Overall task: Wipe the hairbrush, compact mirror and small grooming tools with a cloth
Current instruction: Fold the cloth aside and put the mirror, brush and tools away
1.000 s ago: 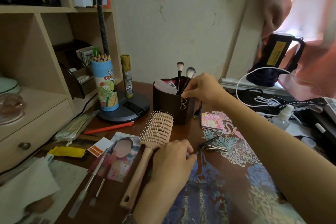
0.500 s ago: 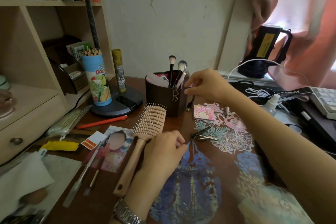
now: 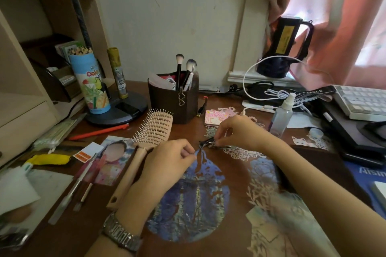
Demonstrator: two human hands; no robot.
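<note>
My right hand (image 3: pixel 236 131) pinches the small metal grooming tools (image 3: pixel 211 143), a black and silver cluster lying on the desk at centre. Just left of them, my left hand (image 3: pixel 169 158) rests with curled fingers, thumb against forefinger; I see nothing held between them. The peach hairbrush (image 3: pixel 154 129) lies bristles up beside my left hand, its handle pointing toward me. A pink compact mirror (image 3: pixel 215 118) lies flat behind my right hand. At the left, a long metal file (image 3: pixel 69 196) and a small brush (image 3: pixel 85 194) lie on the desk.
A brown holder (image 3: pixel 173 100) with makeup brushes stands behind the hairbrush. A clear spray bottle (image 3: pixel 282 115) stands to the right, with cables and a keyboard (image 3: pixel 361 102) beyond. White paper or cloth (image 3: pixel 18 190) lies at the left edge, near a yellow item (image 3: pixel 50 158) and a pencil tube (image 3: pixel 92 85).
My right hand has come down from the brown holder to the small metal tools and pinched them. My left hand has stayed curled beside the hairbrush.
</note>
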